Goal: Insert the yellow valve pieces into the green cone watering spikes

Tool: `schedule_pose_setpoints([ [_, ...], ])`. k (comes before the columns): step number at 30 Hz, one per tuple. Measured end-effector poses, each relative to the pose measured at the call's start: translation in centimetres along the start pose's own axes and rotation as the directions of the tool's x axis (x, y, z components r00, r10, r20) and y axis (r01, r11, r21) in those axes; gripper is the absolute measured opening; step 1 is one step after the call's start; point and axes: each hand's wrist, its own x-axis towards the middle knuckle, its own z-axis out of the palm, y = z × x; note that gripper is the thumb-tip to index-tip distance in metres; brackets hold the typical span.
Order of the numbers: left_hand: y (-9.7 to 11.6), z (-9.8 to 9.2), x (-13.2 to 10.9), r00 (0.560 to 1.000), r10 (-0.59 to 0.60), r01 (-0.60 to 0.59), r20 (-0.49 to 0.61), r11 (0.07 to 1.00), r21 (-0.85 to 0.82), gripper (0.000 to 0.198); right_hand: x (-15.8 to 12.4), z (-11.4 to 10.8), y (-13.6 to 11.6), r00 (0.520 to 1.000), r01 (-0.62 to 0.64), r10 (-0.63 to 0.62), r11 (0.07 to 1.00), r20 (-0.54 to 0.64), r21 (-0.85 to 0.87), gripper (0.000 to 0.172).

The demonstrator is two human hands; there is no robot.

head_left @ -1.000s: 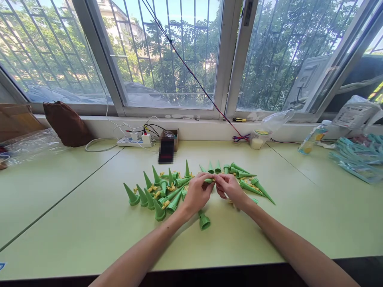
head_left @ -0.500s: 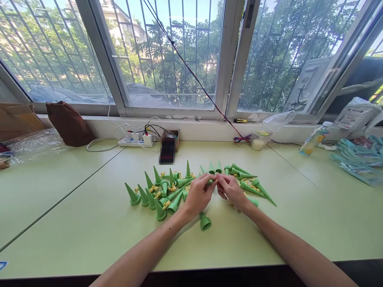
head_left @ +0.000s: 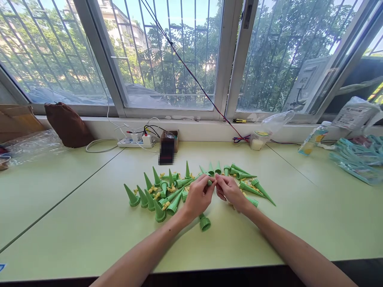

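My left hand [head_left: 198, 196] is closed around a green plastic spike [head_left: 210, 183], mostly hidden by the fingers. My right hand [head_left: 231, 191] meets it fingertip to fingertip, its thumb and forefinger pinched at the spike; whatever small piece they hold is hidden. Below my left wrist lies another green cone spike [head_left: 205, 223] with its open end towards me. Several green cones stand upright at the left, such as the outermost cone [head_left: 131, 196]. More lie on their sides at the right, including a long cone [head_left: 263, 191]. Small yellow valves [head_left: 166, 205] are scattered among them.
On the pale green table [head_left: 74, 231], a power strip [head_left: 134, 142] and small box [head_left: 173, 137] stand at the back. A brown bag [head_left: 67, 125] is at the left. A plastic cup [head_left: 259, 140], bottle [head_left: 314, 138] and bagged teal items [head_left: 359, 159] are to the right.
Both hands stay together in nearly the same place. The green piece in my left fingers has turned slightly, and the whole view has shifted a little.
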Motion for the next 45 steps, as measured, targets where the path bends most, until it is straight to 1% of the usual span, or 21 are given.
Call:
schedule_pose_setpoints([
  [12,0.5,-0.1,0.0,1.000,-0.007,0.007,-0.004,1.000,-0.003,0.016,0.1,0.0,0.7,1.000,-0.007,0.006,0.999,0.024,0.052,0.055],
  [21,0.4,0.1,-0.1,0.999,-0.029,0.029,-0.018,1.000,-0.001,0.017,0.2,0.0,0.8,1.000,-0.016,0.015,0.999,0.021,0.043,0.058],
  [29,0.3,0.2,-0.1,0.999,-0.036,0.035,-0.011,0.999,-0.024,0.018,0.2,-0.3,1.7,1.000,-0.009,0.008,0.999,0.023,0.042,0.058],
  [34,0.3,-0.1,0.0,1.000,-0.016,0.017,0.022,0.999,-0.033,0.018,0.2,-0.3,1.4,1.000,-0.010,0.009,0.999,0.030,0.043,0.057],
  [40,0.2,-0.3,0.1,1.000,-0.001,0.002,0.031,1.000,-0.025,0.017,0.1,-0.1,0.8,0.999,-0.010,0.008,0.998,0.042,0.056,0.058],
  [45,0.2,-0.5,0.2,0.999,0.010,-0.010,0.042,1.000,-0.010,0.017,0.1,-0.1,0.8,0.999,-0.019,0.016,0.998,0.046,0.059,0.058],
])
